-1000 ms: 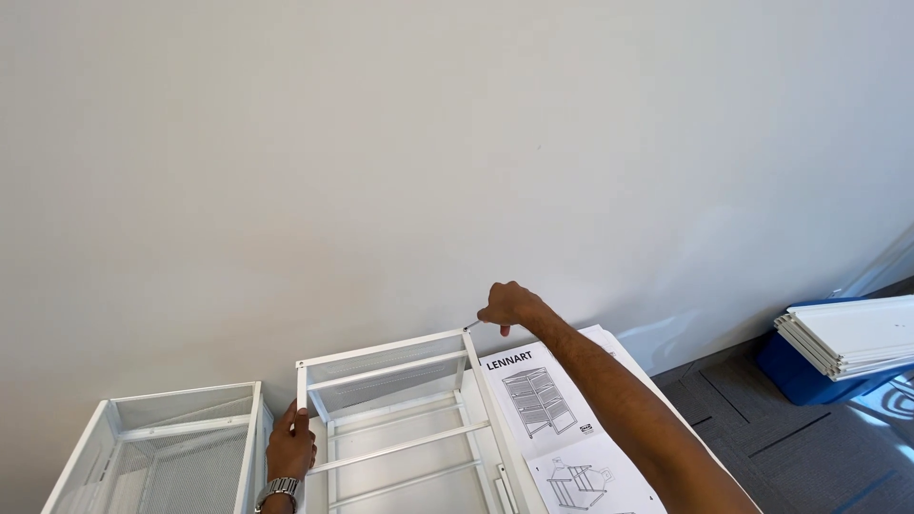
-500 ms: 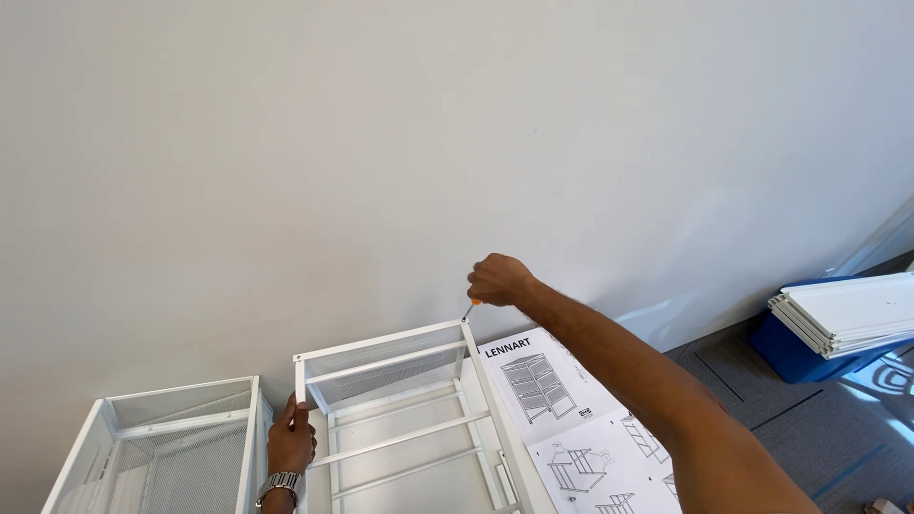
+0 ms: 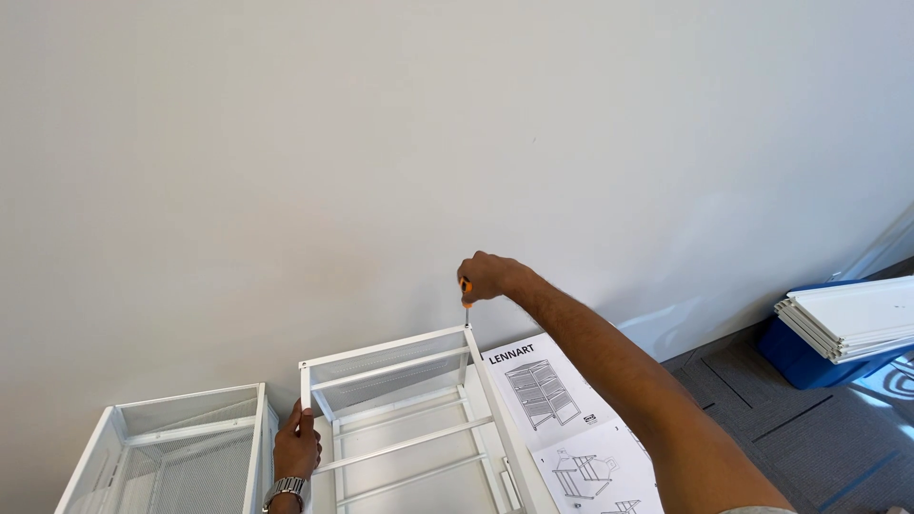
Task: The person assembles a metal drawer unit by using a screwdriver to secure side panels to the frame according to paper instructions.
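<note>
Gripping the white metal frame (image 3: 400, 419), your left hand (image 3: 296, 447) steadies it; your right hand (image 3: 490, 276) clenches an orange-handled screwdriver (image 3: 466, 297). It stands on grey carpet (image 3: 819, 428) by a white wall (image 3: 381, 143).

A plain off-white wall (image 3: 457, 124) fills most of the view. Grey carpet tiles (image 3: 809, 428) cover the floor at the right, where 1 blue bin (image 3: 795, 357) carries a stack of white panels (image 3: 847, 319). Soft light falls evenly.

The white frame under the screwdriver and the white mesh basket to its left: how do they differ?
The white frame has open sides crossed by horizontal rails; the mesh basket has mesh walls. The left hand grips the frame's corner post and the right hand holds a screwdriver on its far corner; the basket stands untouched. Both are white metal.
</note>
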